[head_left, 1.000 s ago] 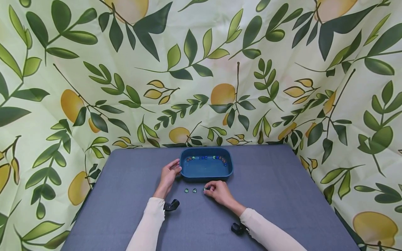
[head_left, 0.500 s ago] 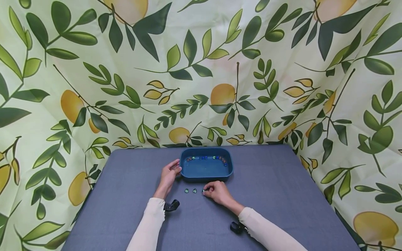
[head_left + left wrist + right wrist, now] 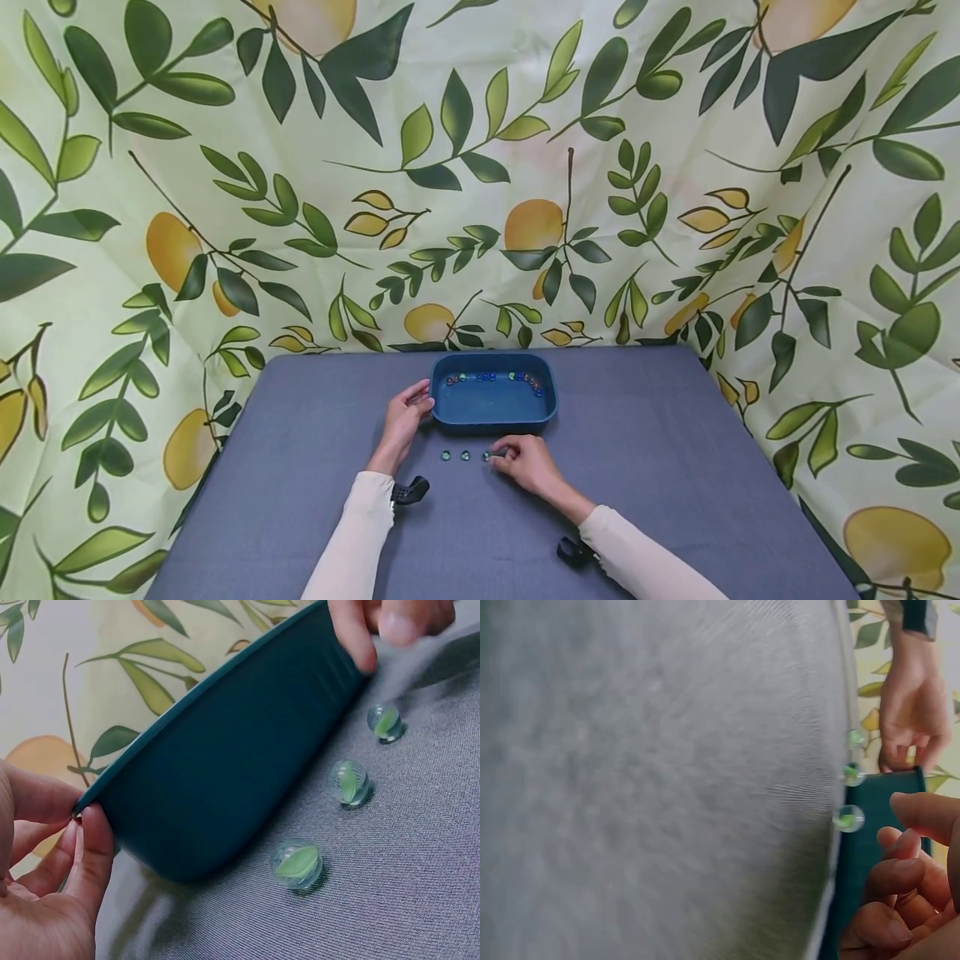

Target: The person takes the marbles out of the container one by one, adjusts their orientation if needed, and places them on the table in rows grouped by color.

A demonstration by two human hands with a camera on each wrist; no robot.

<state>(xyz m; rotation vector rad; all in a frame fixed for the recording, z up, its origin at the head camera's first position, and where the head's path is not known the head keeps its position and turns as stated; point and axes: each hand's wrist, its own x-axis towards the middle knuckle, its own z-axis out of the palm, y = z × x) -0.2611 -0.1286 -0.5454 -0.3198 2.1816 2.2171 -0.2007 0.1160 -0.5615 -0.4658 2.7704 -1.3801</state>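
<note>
Three clear glass marbles with green swirls stand in a row on the cloth before a dark blue plastic tub (image 3: 491,425): the left marble (image 3: 446,456), the middle marble (image 3: 465,456) and the right marble (image 3: 486,457). My left hand (image 3: 402,421) pinches the tub's left rim between thumb and fingers, plainest in the left wrist view. Beside the right marble is my right hand (image 3: 528,462), fingers loosely bent and holding nothing. A small gap separates its fingertips from that marble (image 3: 848,819) in the right wrist view.
Inside the tub, several orange, blue and green marbles (image 3: 486,377) lie in groups along the far side. Grey-blue cloth (image 3: 622,417) covers the table. A leaf-and-fruit patterned curtain (image 3: 480,208) rises behind the table and at its sides.
My right hand has set the right marble down slightly leftward, let it go and drawn back a little to the right. My left hand and the tub have stayed put.
</note>
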